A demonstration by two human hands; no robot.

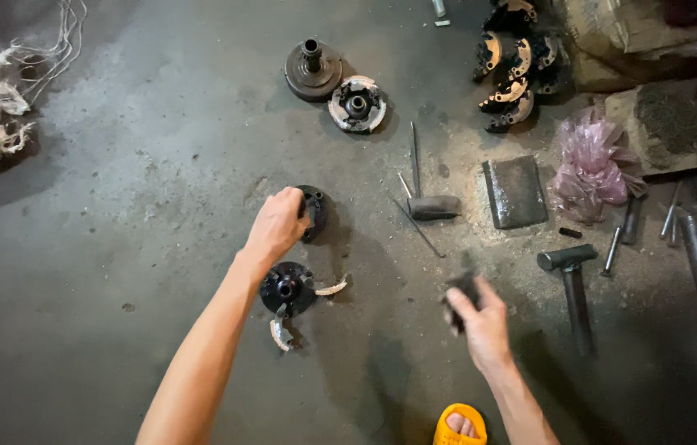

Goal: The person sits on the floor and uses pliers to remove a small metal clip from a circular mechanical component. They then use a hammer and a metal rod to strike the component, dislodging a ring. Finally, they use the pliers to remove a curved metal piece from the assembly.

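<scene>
Grimy grey concrete floor (117, 165) everywhere, oil stains and all. Nearest the camera there's a yellow rubber sandal (459, 426) poking in. Right hand (480, 317) has its fingers curled round a small dark blurry chunk (462, 290), can't tell what it is. Left hand (278, 224) is closed on a round black metal part (314, 212) standing on edge on the floor. Just below that wrist sits a black clutch hub with loose curved shoes (289, 290). Further out: a steel hammer (571, 276), a flat grey metal block (515, 191), then two round drum-like clutch pieces (336, 82) at the far end.
</scene>
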